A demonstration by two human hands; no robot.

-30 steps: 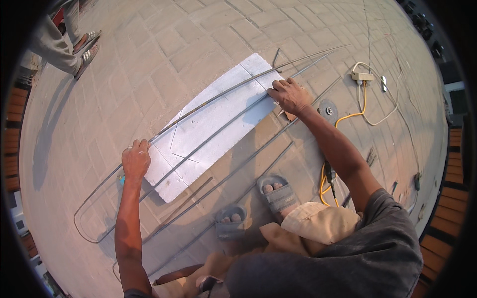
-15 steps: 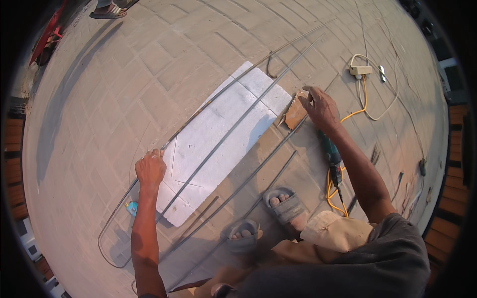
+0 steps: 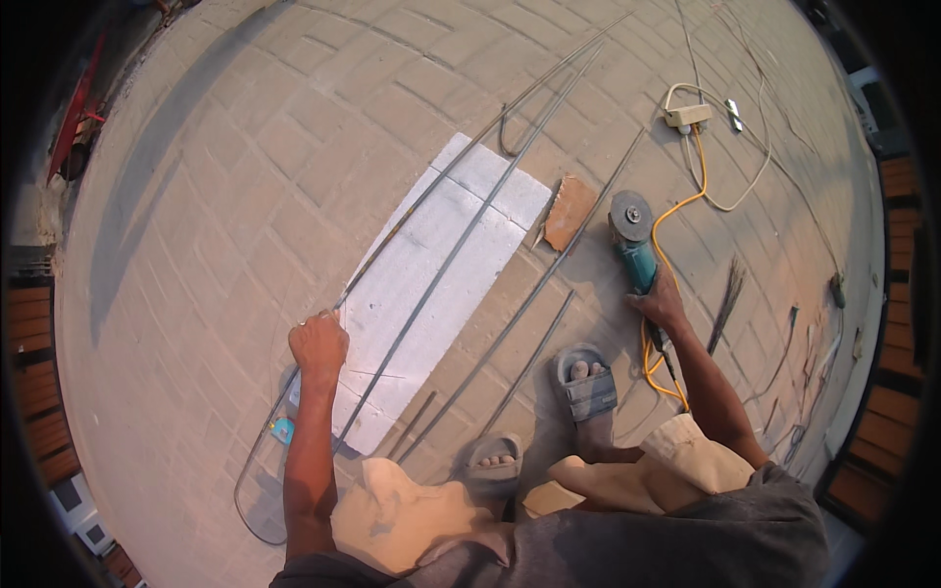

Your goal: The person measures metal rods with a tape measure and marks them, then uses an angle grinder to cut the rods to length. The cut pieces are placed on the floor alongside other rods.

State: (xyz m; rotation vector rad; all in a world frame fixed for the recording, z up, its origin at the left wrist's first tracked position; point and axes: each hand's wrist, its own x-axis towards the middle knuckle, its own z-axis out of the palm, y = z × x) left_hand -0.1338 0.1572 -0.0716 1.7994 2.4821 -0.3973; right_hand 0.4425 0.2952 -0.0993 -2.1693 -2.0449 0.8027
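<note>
My left hand (image 3: pixel 320 343) is closed round a long thin metal rod (image 3: pixel 392 232) near the left edge of a white flat board (image 3: pixel 412 263). The rod bends round in a loop below that hand and runs far up to the right. A second rod (image 3: pixel 453 257) lies across the middle of the board. My right hand (image 3: pixel 664 302) grips the body of a green angle grinder (image 3: pixel 637 263), which rests on the paving with its round disc (image 3: pixel 621 209) facing up. Part of that grip is hidden behind the back of the hand.
Another long rod (image 3: pixel 549 271) and a shorter one (image 3: pixel 534 361) lie before my sandalled feet. A broken brown piece (image 3: pixel 569 213) sits beside the board. The grinder's yellow cord (image 3: pixel 676 207) runs to a socket box (image 3: pixel 689 117). A blue tape measure (image 3: pixel 282 431) lies at left.
My right hand has come down from beside the brown piece onto the angle grinder, whose disc now shows. My left hand keeps its hold on the rod. The view has shifted.
</note>
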